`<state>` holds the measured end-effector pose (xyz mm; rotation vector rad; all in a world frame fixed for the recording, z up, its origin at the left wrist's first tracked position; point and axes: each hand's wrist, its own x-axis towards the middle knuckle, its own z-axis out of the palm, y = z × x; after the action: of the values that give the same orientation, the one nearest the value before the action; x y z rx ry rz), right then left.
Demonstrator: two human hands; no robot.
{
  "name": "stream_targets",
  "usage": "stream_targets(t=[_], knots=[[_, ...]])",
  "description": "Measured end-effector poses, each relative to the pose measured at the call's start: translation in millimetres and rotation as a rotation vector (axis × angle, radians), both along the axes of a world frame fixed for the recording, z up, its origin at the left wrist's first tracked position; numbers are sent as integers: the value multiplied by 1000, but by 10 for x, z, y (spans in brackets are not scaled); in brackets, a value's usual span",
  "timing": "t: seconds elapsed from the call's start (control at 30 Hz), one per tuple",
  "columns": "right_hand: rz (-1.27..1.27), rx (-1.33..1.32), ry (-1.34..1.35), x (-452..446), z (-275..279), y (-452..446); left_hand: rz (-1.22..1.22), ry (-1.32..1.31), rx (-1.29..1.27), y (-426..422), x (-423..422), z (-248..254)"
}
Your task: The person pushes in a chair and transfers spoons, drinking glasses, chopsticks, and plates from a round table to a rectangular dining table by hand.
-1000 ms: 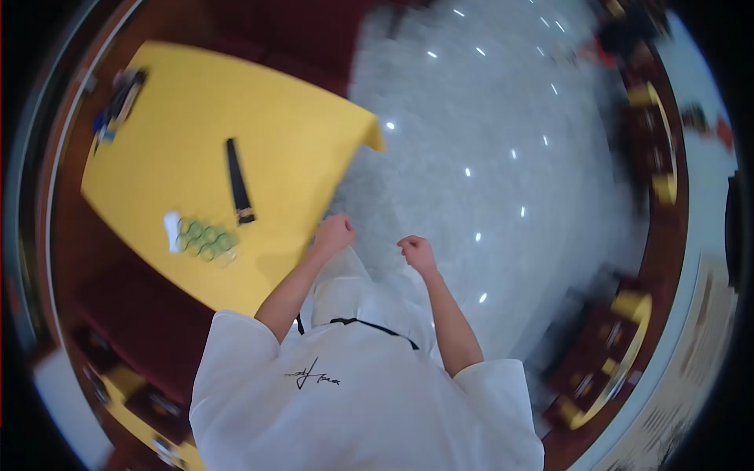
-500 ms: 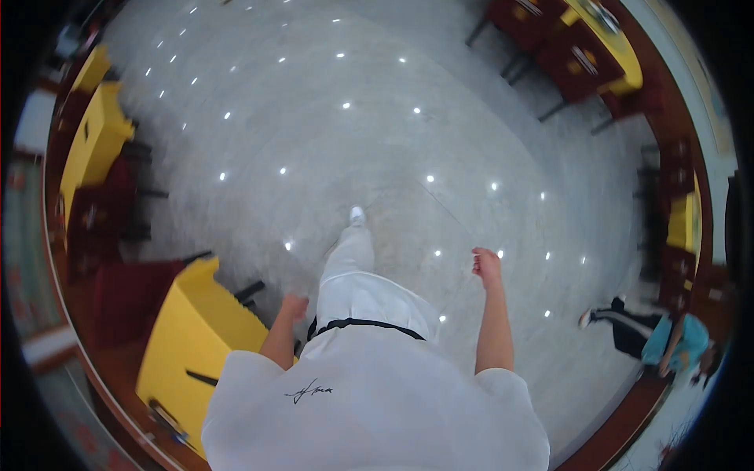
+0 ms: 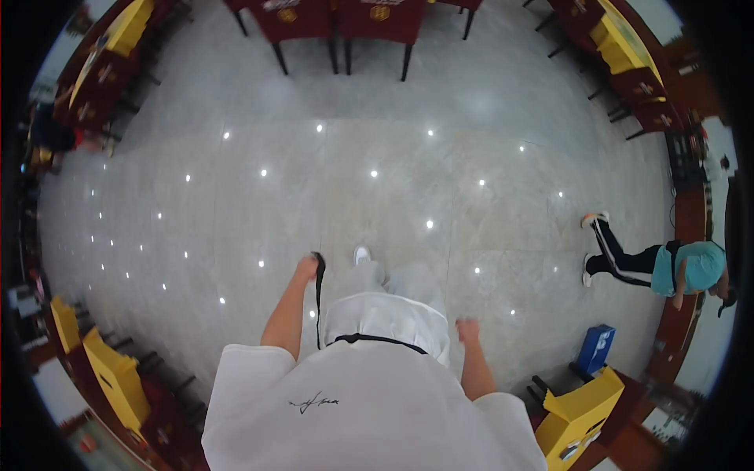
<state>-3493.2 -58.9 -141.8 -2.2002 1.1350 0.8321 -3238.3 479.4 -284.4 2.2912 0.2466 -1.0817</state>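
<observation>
My left hand (image 3: 307,268) is raised ahead of my left hip, fingers closed around the upper end of a black strap (image 3: 319,294). The strap hangs down toward the black waistband (image 3: 377,340) over my white clothing; whether the two join I cannot tell. Beside my right hip is my right hand (image 3: 467,328), smeared by motion, so its fingers cannot be made out; nothing shows in it. One white shoe (image 3: 361,254) points forward on the floor.
Shiny tiled floor (image 3: 345,204) stretches ahead. Dark red chairs (image 3: 381,23) stand at the front. Tables with yellow cloths (image 3: 118,377) line both sides. A blue box (image 3: 597,348) sits at the right, and a person in a turquoise top (image 3: 699,267) walks there.
The view has turned, bringing chairs to the front and the blue box into sight. My left hand has swung forward, now showing the strap; my right hand has swung back.
</observation>
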Motion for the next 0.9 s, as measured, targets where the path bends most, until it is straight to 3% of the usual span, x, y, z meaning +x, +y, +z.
stream_targets(t=[0.03, 0.07, 0.1, 0.13, 0.23, 0.3, 0.33, 0.43, 0.47, 0.5, 0.53, 0.6, 0.67, 0.7, 0.8, 0.9], knots=[[312, 59, -3, -509, -399, -142, 45, -190, -34, -475, 832, 590], [23, 139, 227, -650, -361, -49, 14, -457, -27, -813, 1506, 835], [-572, 302, 351, -1325, -939, -91, 177, -139, -172, -1198, 2129, 1458], [-692, 329, 439, -1298, -759, -14, 246, -161, -285, -1492, 2579, 1784], [-353, 347, 439, -473, -495, -179, 322, -279, -504, -2382, 3773, 2160], [-42, 351, 389, 270, -556, -573, 317, -308, -520, -2802, 4352, 1997], [119, 335, 347, 708, -639, -823, 304, -304, -497, -2914, 4506, 1684], [670, 124, 14, 2182, -1060, -1833, 174, -70, -255, -3174, 4503, 1342], [685, 24, -151, 2846, -1155, -2222, 60, -1, -125, -3208, 4492, 1184], [268, 105, -447, 3676, -1013, -2526, 65, 78, -51, -3259, 4442, 1195], [-330, 283, -276, 4703, -379, -2737, 203, 215, -89, -3213, 4355, 967], [-308, 230, -443, 6120, 255, -3220, 405, 450, -99, -3245, 4267, 963], [-310, 263, -530, 7208, 418, -3784, 674, 543, -31, -3399, 4277, 1149], [-276, 236, -535, 7606, 526, -3968, 804, 754, -186, -3086, 4125, 546], [-207, 185, -543, 8867, 620, -4456, 880, 698, -43, -3523, 4594, 934], [-225, 190, -417, 9374, 241, -4805, 971, 674, 31, -4023, 5535, 922]])
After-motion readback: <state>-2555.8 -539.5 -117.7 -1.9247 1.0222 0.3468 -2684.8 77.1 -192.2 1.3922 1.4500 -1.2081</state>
